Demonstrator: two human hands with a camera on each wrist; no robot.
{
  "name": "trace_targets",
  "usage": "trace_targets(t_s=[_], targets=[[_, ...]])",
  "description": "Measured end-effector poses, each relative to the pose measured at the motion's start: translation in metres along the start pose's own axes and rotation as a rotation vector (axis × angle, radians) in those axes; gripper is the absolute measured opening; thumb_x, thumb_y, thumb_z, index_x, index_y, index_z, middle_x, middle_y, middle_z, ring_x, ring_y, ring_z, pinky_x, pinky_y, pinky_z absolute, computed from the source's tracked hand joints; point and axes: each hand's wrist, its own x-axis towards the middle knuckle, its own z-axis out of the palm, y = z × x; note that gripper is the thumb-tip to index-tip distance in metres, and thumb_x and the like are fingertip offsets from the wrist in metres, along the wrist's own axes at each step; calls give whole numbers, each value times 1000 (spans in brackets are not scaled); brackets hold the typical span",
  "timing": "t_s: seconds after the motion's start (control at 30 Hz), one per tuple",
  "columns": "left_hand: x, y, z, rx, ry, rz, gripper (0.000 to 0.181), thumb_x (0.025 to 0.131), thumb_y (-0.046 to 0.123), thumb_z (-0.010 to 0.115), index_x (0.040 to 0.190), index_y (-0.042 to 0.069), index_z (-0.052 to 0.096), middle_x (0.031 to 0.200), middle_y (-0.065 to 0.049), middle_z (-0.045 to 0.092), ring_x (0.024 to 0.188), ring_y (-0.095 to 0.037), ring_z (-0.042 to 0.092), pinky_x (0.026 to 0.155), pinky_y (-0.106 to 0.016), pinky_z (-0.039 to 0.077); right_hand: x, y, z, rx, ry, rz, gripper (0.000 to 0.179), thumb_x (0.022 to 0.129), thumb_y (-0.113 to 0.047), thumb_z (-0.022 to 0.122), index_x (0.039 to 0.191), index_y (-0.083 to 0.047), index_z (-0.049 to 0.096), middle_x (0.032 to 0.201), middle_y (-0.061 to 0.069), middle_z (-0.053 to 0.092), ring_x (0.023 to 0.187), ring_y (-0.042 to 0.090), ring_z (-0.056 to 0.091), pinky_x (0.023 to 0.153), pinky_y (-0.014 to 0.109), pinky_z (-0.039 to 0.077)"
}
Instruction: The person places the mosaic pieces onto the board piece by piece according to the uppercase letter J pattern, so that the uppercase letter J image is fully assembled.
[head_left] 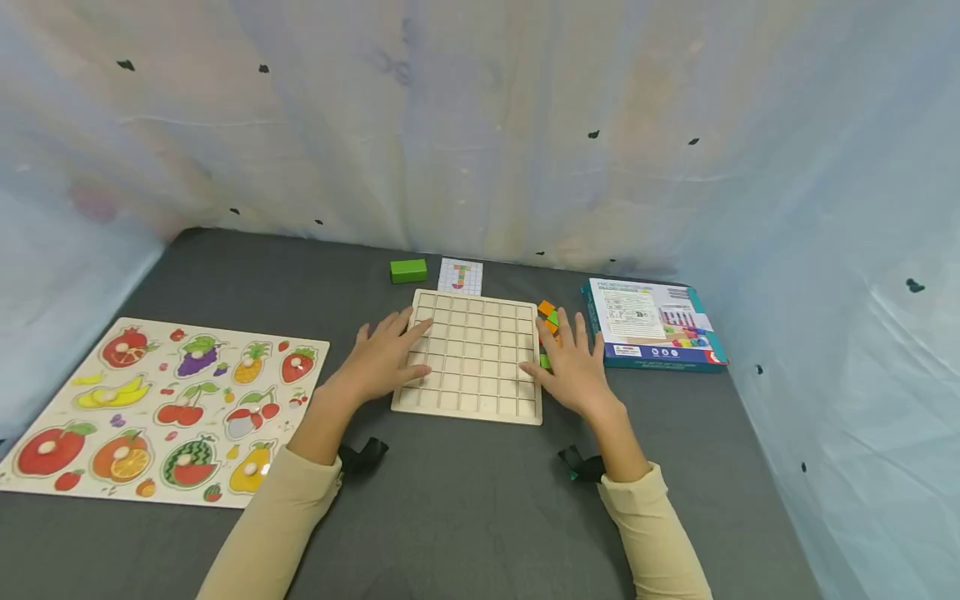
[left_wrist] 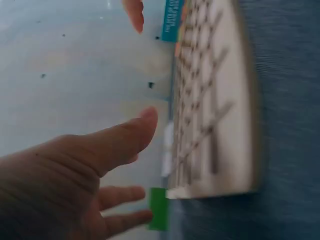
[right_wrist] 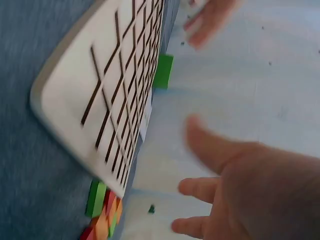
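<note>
A pale wooden grid board [head_left: 467, 358] lies on the dark table between both hands. My left hand [head_left: 381, 360] hovers at the board's left edge with fingers spread and holds nothing. Over the right edge my right hand [head_left: 573, 367] is likewise spread, nothing in it. The wrist views show a gap between each hand and the board. Beside the right hand, partly hidden by it, lie several orange, green and red blocks [right_wrist: 102, 210]. A pattern card [head_left: 460, 277] showing a J-shaped figure sits behind the board, with a green block [head_left: 408, 271] to its left.
On the left lies a large fruit puzzle board [head_left: 187, 329] with knobbed pieces. A flat teal and white box [head_left: 652, 325] stands to the right of the loose blocks. Pale curtains [head_left: 465, 125] border the table at the back and sides.
</note>
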Motion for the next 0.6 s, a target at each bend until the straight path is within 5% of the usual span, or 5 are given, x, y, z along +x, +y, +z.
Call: trace_targets(t_s=[0.17,0.27,0.6], targets=[[-7,-14,20,-96,88,62,62,92,31,73,145,7,52,149,-24,40,134,-44,41,101,-66,33,1,21,-2,49,-1,16,61,92,-19,74,142,3,50,132,29,49,114,43,52,90,57,45],[-9,-20,32,-155,154,72,59,92,32,74,142,8,56,145,-22,43,131,-41,43,99,-62,34,1,32,-4,81,-39,51,51,89,-8,76,133,6,57,118,25,55,96,34,55,81,49,49],[-10,-33,54,-265,314,92,53,87,35,78,132,9,65,145,-17,46,130,-37,41,101,-59,26,3,47,-6,143,-103,68,32,87,0,74,117,6,65,100,19,60,84,30,54,76,46,48]])
